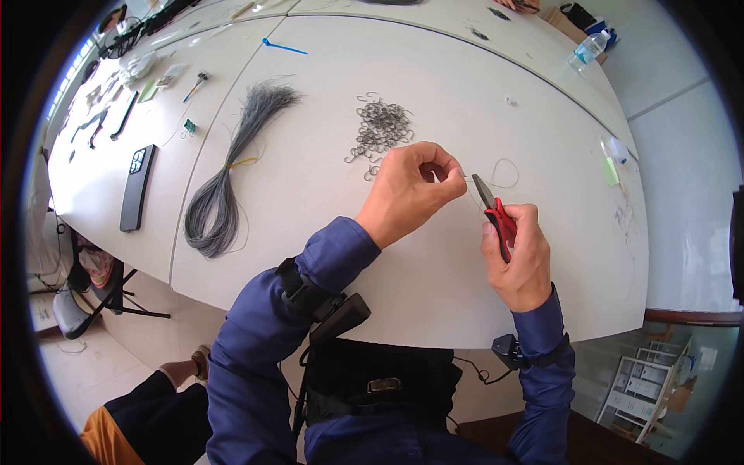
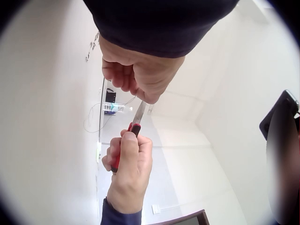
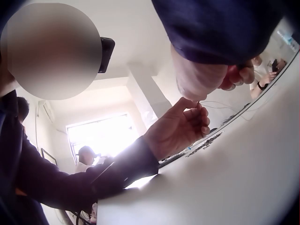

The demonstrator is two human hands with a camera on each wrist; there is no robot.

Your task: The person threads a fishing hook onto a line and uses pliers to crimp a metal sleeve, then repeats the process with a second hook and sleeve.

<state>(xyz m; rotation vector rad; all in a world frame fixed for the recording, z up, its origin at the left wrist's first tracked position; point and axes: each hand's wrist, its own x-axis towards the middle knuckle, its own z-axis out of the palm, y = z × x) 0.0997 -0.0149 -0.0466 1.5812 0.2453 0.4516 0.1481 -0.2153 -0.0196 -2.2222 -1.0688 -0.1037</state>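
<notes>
The left hand (image 1: 411, 188) pinches the end of a thin line (image 1: 505, 172) between thumb and forefinger; the line loops out to the right, and whatever else is between the fingertips is too small to tell. Red-handled pliers (image 1: 504, 225) are gripped in the right hand (image 1: 521, 260), their jaws pointing up beside the left fingertips. In the left wrist view the pliers' metal tip (image 2: 139, 112) reaches the left thumb. A pile of small metal hooks (image 1: 384, 124) lies on the table just beyond the left hand.
A bundle of grey strands (image 1: 225, 182) tied with a yellow band lies left of the hooks. Farther left are a black phone (image 1: 137, 190) and a green clip (image 1: 189, 125). A blue tie (image 1: 284, 47) and a water bottle (image 1: 589, 50) stand or lie toward the back.
</notes>
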